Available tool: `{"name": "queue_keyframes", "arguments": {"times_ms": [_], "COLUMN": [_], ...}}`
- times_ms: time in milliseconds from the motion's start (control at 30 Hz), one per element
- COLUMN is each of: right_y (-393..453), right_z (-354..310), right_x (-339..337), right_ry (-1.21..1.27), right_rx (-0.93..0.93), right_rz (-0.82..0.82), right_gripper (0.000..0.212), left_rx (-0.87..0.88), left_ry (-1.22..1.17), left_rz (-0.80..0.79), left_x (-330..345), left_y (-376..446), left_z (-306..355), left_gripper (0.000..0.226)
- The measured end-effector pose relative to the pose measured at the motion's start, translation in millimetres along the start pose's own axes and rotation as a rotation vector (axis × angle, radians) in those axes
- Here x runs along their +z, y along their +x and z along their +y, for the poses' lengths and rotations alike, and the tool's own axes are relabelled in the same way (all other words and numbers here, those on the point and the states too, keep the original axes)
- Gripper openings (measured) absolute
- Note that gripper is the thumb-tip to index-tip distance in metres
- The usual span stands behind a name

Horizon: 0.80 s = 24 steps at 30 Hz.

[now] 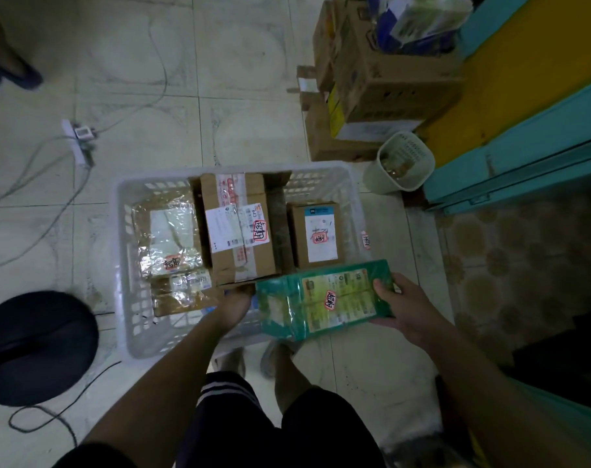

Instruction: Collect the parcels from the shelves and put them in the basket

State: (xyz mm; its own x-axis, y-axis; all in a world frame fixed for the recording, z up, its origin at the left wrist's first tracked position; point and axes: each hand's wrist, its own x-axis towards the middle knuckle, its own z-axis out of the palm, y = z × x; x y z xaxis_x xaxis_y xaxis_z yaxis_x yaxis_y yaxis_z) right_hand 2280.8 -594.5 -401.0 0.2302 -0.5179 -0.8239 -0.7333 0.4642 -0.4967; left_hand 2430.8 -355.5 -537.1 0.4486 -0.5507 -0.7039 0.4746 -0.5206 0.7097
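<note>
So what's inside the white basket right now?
The white basket holds a large cardboard box, a small box and taped parcels. Anything beneath them is hidden.

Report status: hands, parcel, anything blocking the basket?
Right hand grips green plastic-wrapped parcel over white plastic basket's near edge. Left hand at large brown cardboard box, grip unclear. Boxes crowd the basket.
</note>
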Motion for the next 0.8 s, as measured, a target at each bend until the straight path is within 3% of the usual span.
{"name": "queue_keyframes", "arguments": {"times_ms": [67, 267, 367, 467, 567, 700, 800], "right_y": [7, 21, 27, 33, 35, 34, 26], "right_z": [-3, -12, -16, -22, -24, -14, -7], "right_x": [5, 18, 22, 26, 30, 32, 27], "right_ry": [-0.023, -0.100, -0.175, -0.237, -0.276, -0.265, -0.301], "right_rx": [0.011, 0.024, 0.014, 0.020, 0.009, -0.057, -0.186], "right_rz": [0.025, 0.091, 0.107, 0.079, 0.073, 0.086, 0.112], "right_gripper": [0.022, 0.010, 0.013, 0.011, 0.011, 0.018, 0.006], "left_rx": [-0.059, -0.173, -0.168, -0.175, -0.192, -0.258, -0.332], "left_ry": [-0.100, -0.221, -0.221, -0.276, -0.327, -0.447, -0.329], "left_rz": [0.038, 0.045, 0.027, 0.020, 0.031, 0.100, 0.141], "left_x": [1, 5, 2, 0, 1, 6, 10], "left_y": [-4, -4, -2, -1, 0, 5, 1], "left_z": [0, -3, -9, -11, -10, -6, 8], "left_gripper": [0.036, 0.038, 0.049, 0.045, 0.060, 0.038, 0.030]}}
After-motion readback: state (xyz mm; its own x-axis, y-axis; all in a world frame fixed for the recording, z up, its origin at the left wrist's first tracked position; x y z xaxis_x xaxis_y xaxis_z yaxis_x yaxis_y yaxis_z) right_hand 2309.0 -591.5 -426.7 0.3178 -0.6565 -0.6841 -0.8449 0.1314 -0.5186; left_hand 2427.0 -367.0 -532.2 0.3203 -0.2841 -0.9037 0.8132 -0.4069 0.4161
